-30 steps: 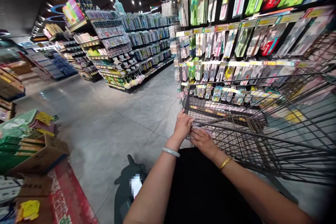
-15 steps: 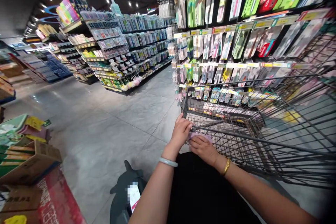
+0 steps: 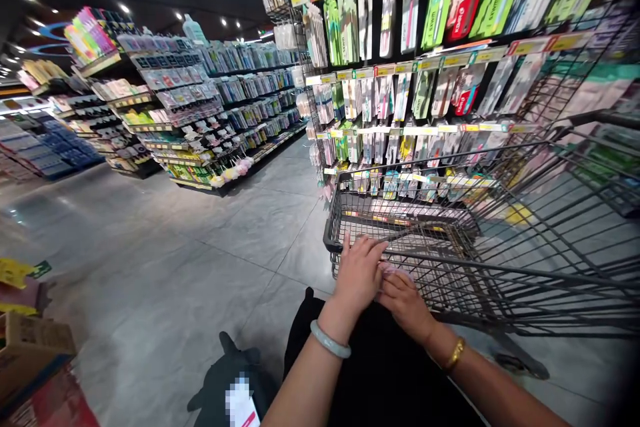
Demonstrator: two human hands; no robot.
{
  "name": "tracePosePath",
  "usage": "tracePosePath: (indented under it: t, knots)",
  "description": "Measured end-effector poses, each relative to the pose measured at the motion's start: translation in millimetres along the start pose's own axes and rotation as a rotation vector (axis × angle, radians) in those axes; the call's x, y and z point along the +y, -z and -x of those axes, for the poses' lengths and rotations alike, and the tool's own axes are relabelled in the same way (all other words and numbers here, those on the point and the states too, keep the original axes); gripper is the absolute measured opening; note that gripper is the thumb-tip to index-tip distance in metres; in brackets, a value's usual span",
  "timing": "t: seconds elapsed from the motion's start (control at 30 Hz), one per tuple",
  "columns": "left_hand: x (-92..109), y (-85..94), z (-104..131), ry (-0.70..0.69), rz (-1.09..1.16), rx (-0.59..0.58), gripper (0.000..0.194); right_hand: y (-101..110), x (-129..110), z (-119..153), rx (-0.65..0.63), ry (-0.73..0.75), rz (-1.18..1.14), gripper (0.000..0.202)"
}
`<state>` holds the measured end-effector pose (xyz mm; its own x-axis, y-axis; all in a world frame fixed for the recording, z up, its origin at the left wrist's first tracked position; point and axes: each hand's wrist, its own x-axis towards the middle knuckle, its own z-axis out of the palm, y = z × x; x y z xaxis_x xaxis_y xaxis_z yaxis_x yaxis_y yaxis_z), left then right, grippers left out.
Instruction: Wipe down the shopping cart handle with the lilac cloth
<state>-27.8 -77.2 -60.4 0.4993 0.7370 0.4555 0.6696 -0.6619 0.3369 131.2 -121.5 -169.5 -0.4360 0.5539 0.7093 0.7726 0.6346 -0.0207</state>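
Left hand [image 3: 357, 277]: lying over the shopping cart's [image 3: 500, 265] rail, perhaps for steadying; grip unclear. Right hand [image 3: 406, 303], just beside: pinching a pinkish piece [image 3: 399, 271] (perhaps cloth) near the rail.

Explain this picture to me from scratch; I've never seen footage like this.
There is no machine here: you are seeing a person's two bare hands, viewed by a camera worn on the head, looking forward and down.

The left hand, with a pale bangle on its wrist, is at the side of a wire shopping cart. The right hand, with a gold bracelet, has its fingers on something pale pink, mostly covered, so I cannot name it.

Beyond the cart, packets hang on a store rack. Other stocked shelves stand across the grey floor. At the lower left is a cardboard box.
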Motion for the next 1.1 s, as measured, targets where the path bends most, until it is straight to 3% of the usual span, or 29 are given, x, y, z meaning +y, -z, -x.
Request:
tracePosePath:
  t: [0.1, 0.17, 0.3, 0.37, 0.5, 0.6, 0.7, 0.77, 0.83, 1.0, 1.1]
  knots:
    - [9, -7.9, -4, 0.055, -0.015, 0.014, 0.027, 23, 4, -9, 0.113, -0.147, 0.02, 0.022]
    - [9, -9.9, -6, 0.079, -0.031, 0.014, 0.02, 30, 11, -6, 0.175, -0.156, 0.07, 0.021]
    - [8, -11.1, -9, 0.081, -0.069, 0.03, 0.019, 15, 23, 21, 0.111, -0.04, 0.048, 0.019]
    - [6, -11.9, -9, 0.073, -0.078, 0.031, 0.019, 15, 22, 27, 0.077, -0.064, -0.022, 0.022]
    - [6, -13.3, -10, 0.076, -0.084, 0.03, 0.018, 51, 22, 9, 0.219, -0.209, -0.044, 0.021]
    - [16, -14.8, -15, 0.125, -0.094, 0.06, 0.019, 72, 30, 2, 0.278, -0.208, 0.031, 0.019]
    - [38, -20.1, -21, 0.119, -0.106, 0.112, 0.022, 58, 38, 20, 0.195, -0.141, 0.061, 0.017]
    - [55, -26.5, -25, 0.033, -0.087, 0.078, 0.034, 44, 39, 37, 0.141, -0.112, 0.04, 0.022]
    - [67, -34.0, -27, -0.038, -0.053, 0.012, 0.039, 44, 38, 46, 0.129, -0.136, 0.003, 0.027]
    - [72, -46.8, -28, -0.021, -0.035, -0.009, 0.027, 91, 46, 35, 0.283, -0.309, 0.042, 0.023]
    - [70, -48.6, -28, -0.017, -0.051, 0.034, 0.023, 96, 55, 42, 0.282, -0.294, 0.111, 0.02]
